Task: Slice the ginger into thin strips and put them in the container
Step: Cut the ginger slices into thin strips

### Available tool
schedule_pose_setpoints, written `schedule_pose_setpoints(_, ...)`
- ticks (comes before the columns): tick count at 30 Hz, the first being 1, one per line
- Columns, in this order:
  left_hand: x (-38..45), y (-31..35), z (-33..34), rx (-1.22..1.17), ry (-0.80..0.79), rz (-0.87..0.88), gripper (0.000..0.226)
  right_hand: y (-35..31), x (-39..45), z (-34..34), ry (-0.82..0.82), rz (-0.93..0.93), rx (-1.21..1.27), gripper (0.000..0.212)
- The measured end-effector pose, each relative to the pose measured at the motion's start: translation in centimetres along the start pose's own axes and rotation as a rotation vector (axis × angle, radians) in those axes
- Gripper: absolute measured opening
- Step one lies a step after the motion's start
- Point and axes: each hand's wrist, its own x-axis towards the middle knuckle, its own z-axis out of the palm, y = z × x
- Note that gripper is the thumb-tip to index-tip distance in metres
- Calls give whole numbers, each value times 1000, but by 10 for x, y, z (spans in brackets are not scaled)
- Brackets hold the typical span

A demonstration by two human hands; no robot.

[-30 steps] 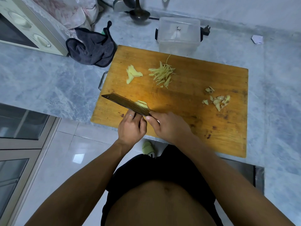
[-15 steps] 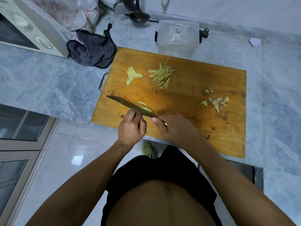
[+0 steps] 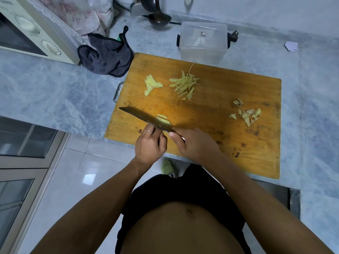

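The right hand point(image 3: 196, 143) closes its grip around the handle of a broad cleaver point(image 3: 146, 119), the thumb lying along the top where handle meets blade. The blade is dark, flat and rectangular, its face marked with fine lengthwise streaks, and it points toward ten o'clock. The left hand point(image 3: 150, 143), a thin ring on one finger, sits just at the cleaver's seven o'clock side with fingers curled and knuckles against the blade; what its fingertips press on is hidden, so I cannot tell whether its grip holds anything. On the blade's far side, touching it, lie a few pale yellow ginger slices point(image 3: 162, 118), flat and overlapping.

All this rests on a rectangular wooden cutting board point(image 3: 211, 110), orange-brown, with straight grain, dark stains and knife scars, and a metal loop handle on its nine o'clock edge. Toward twelve o'clock from the cleaver lies a loose heap of thin ginger strips point(image 3: 185, 85), matchstick-shaped. At eleven o'clock sits a lumpy peeled ginger piece point(image 3: 151, 85). At three o'clock are scattered knobbly ginger scraps point(image 3: 246, 114), beige and brownish.

Beyond the board's far edge, touching it, stands a translucent, square plastic container point(image 3: 203, 43) with rounded corners. The table point(image 3: 55, 92) is blue-grey veined marble. A crumpled dark cloth point(image 3: 106, 55) lies at the board's eleven o'clock corner. No writing can be read anywhere.
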Motion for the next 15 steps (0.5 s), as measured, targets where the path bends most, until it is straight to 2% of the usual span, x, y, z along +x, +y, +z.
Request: schedule_pose_setpoints(15,-1,-1,1,-20,-35,-21,28,7,-10,-11,-56,55,26,42)
